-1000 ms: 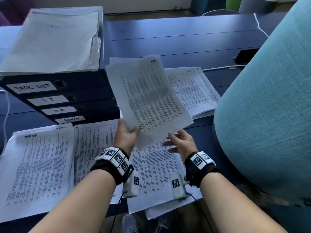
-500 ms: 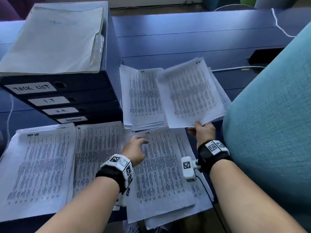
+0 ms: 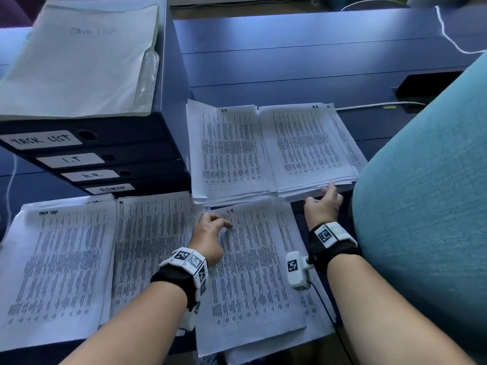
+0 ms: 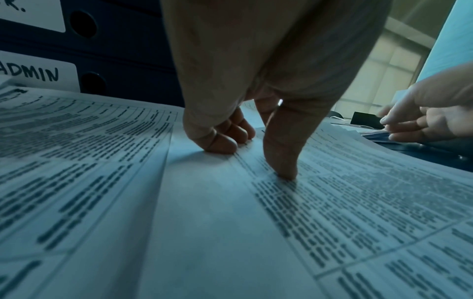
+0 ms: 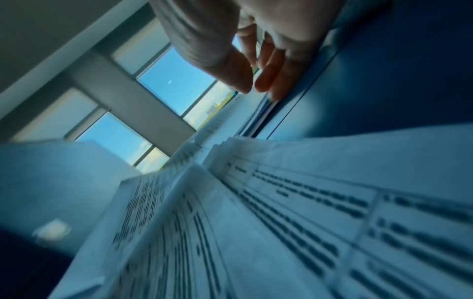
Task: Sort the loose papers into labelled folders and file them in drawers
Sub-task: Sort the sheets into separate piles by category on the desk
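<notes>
Printed sheets lie in piles on the dark blue desk (image 3: 303, 61). The near pile (image 3: 253, 280) and the far left pile (image 3: 229, 154) are marked I.T.; the far right pile (image 3: 308, 146) is marked H.R. My left hand (image 3: 213, 227) rests on the near I.T. pile (image 4: 332, 212), thumb tip pressing, fingers loosely curled, holding nothing. My right hand (image 3: 326, 193) touches the near edge of the H.R. pile with straight fingers; in the right wrist view (image 5: 252, 87) thumb and fingertips stand slightly apart. The drawer unit (image 3: 147, 143) is labelled TASK LIST, I.T., H.R., ADMIN.
A pale folder (image 3: 79, 61) lies on top of the drawer unit. Two more paper piles (image 3: 52, 259) (image 3: 150, 246) cover the desk's near left. A teal chair back (image 3: 421, 206) crowds the right side. A cable (image 3: 374, 103) runs behind the H.R. pile.
The sheet held up in both hands went right in my right hand and now lies on the H.R. pile. My left hand let go and dropped onto the near I.T. pile.
</notes>
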### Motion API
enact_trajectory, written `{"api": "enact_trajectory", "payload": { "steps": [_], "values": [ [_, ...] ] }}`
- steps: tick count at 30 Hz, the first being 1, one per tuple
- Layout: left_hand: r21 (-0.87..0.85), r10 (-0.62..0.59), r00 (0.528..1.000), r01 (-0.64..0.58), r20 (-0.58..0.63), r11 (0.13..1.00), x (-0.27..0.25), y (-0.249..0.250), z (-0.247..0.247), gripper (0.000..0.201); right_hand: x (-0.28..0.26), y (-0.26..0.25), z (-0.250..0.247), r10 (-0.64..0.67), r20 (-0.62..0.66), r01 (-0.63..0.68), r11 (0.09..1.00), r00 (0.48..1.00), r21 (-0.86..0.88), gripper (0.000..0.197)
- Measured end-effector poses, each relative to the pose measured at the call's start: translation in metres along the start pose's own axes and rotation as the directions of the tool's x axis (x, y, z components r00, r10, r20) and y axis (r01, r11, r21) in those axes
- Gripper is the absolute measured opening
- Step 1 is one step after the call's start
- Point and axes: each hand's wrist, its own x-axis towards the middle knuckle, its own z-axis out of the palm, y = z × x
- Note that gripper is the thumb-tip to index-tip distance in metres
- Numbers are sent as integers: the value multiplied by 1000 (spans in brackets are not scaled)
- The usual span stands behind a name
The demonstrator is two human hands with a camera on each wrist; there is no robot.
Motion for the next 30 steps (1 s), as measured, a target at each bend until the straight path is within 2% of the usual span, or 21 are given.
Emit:
{"api": "enact_trajectory", "payload": {
  "steps": [2, 4, 6, 8, 12, 15, 18, 21, 25, 30],
  "values": [
    [-2, 2, 1000, -2, -5, 1000, 1, -1, 1, 70, -9, -2, 1, -88, 30, 91, 984, 996, -155, 43],
    [-4, 4, 1000, -4, -8, 1000, 0, -2, 2, 69, -14, -1, 6, -197, 151, 233, 932, 969, -278, 37],
    [3, -4, 1000, 4, -21, 1000, -1, -5, 2, 69, -16, 1, 11, -234, 279, 327, 874, 931, -359, 39],
    [28, -25, 999, 27, -43, 999, -3, -7, 2, 71, -16, 0, 11, -174, 347, 316, 856, 922, -410, 43],
    [153, -70, 993, 84, -99, 985, -9, -12, -2, 73, -15, -5, 9, -100, 396, 292, 839, 913, -459, 50],
    [134, -97, 987, 114, -131, 984, -12, -18, -7, 80, -20, -3, 7, -137, 379, 301, 857, 915, -418, 48],
    [23, -132, 974, 138, -186, 990, -15, -23, -9, 87, -33, 0, 5, -224, 321, 333, 880, 920, -339, 34],
    [-38, -205, 949, 202, -240, 979, -18, -27, -11, 88, -47, 2, 5, -242, 306, 336, 890, 921, -308, 26],
    [-52, -307, 923, 303, -232, 952, -19, -32, -15, 73, -63, 6, 6, -209, 320, 314, 892, 924, -325, 28],
    [-83, -319, 913, 308, -253, 948, -22, -40, -21, 39, -83, 9, 5, -105, 338, 240, 890, 935, -389, 35]
  ]
}}
